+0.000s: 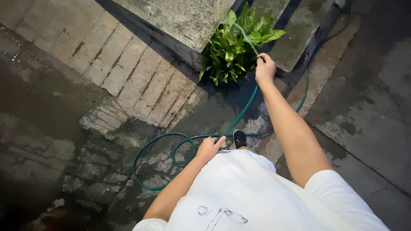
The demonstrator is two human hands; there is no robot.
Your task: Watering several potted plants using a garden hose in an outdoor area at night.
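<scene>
Gripping the end of the green garden hose (239, 115), my right hand (265, 68) is closed around it at one o'clock, fingers wrapped so the thin water stream (246, 36) arcs onto the leafy green plant (233, 47) at twelve o'clock. The plant sits wedged between concrete slabs (184, 21). My left hand (209, 148) hangs loosely curled, holding nothing, just above the hose's coils on the wet pavement (64, 141). My black shoe (239, 138) stands at the loop's edge.
</scene>
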